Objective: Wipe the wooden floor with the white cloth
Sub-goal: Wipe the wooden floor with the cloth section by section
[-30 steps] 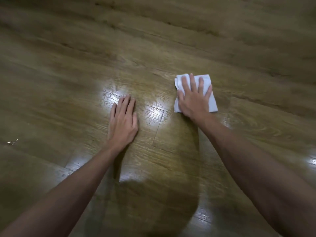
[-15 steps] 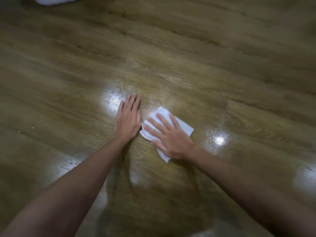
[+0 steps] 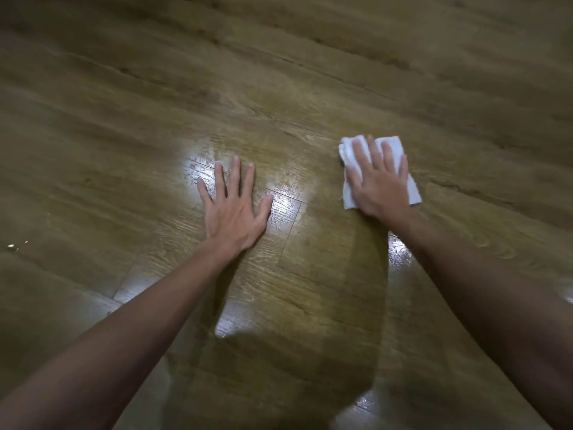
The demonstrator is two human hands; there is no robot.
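Note:
A folded white cloth [image 3: 410, 189] lies flat on the wooden floor [image 3: 310, 72] at the right of centre. My right hand [image 3: 379, 186] presses down on it with straight, spread fingers, covering most of its middle. My left hand [image 3: 234, 206] rests palm down on the bare floor left of the cloth, fingers spread, holding nothing. A wide stretch of bare floor separates the two hands.
Glossy brown planks fill the whole view, with bright light reflections beside my left hand and near my right forearm. A few small pale specks [image 3: 12, 247] lie on the floor at the far left. My shadow falls on the planks between my arms.
My right hand has slid the cloth away from my left hand, back out to the right and farther from me. My left hand stays on the floor with fingers spread wider.

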